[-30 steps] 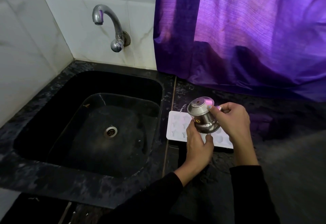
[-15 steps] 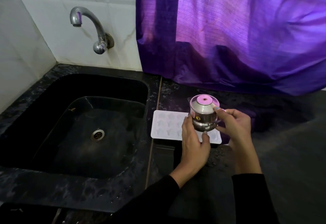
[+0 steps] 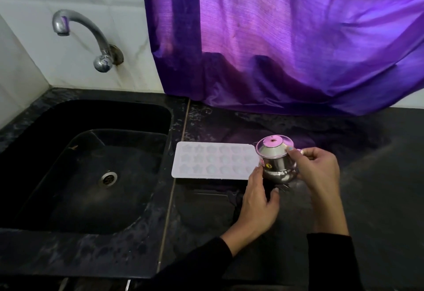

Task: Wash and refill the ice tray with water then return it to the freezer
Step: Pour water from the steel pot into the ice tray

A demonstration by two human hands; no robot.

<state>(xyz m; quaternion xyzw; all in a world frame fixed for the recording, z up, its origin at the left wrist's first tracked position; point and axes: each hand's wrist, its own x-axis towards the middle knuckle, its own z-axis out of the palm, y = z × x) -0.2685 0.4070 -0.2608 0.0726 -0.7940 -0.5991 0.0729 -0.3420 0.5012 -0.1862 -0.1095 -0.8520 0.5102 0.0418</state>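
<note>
A white ice tray with star-shaped cells lies flat on the black counter, just right of the sink. At the tray's right end stands a small steel pot with a lid, upright and low over the counter. My right hand grips the pot from its right side, thumb near the lid's rim. My left hand cups the pot's lower left side, fingers loosely curved against it.
The black sink with a steel drain fills the left. A steel tap juts from the white tiled wall, no water running. A purple curtain hangs over the counter's back. Dark counter stretches right.
The pot was tilted over the tray's left part, spout down. It has come upright and moved right to the tray's right end, uncovering most of the tray. Both hands stayed on it.
</note>
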